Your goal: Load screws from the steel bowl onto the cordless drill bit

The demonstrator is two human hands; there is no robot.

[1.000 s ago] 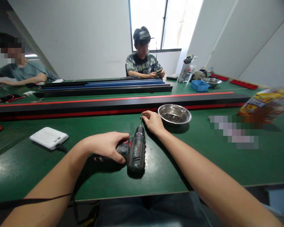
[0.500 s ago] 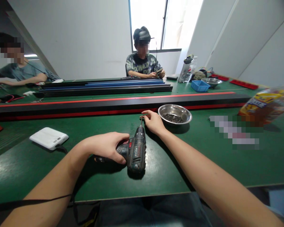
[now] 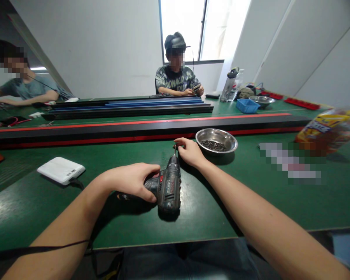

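Observation:
A dark cordless drill point(image 3: 168, 186) lies on the green table point(image 3: 251, 194), its bit pointing away from me. My left hand point(image 3: 134, 181) is wrapped round the drill's handle. My right hand point(image 3: 190, 151) reaches to the bit's tip, thumb and forefinger pinched there on something tiny, probably a screw. A steel bowl point(image 3: 216, 140) holding several small dark screws stands just right of that hand. Behind both runs a long black and red rail point(image 3: 105, 132).
A white power bank point(image 3: 60, 170) with a cable lies at the left. A yellow-labelled bottle point(image 3: 329, 130) stands at the right. Further back are blue and black rails point(image 3: 128, 107), a blue tray point(image 3: 246, 105), another bowl point(image 3: 261, 100), and two seated people.
My right hand's fingers shifted slightly at the bit tip. The drill and my left hand stayed put.

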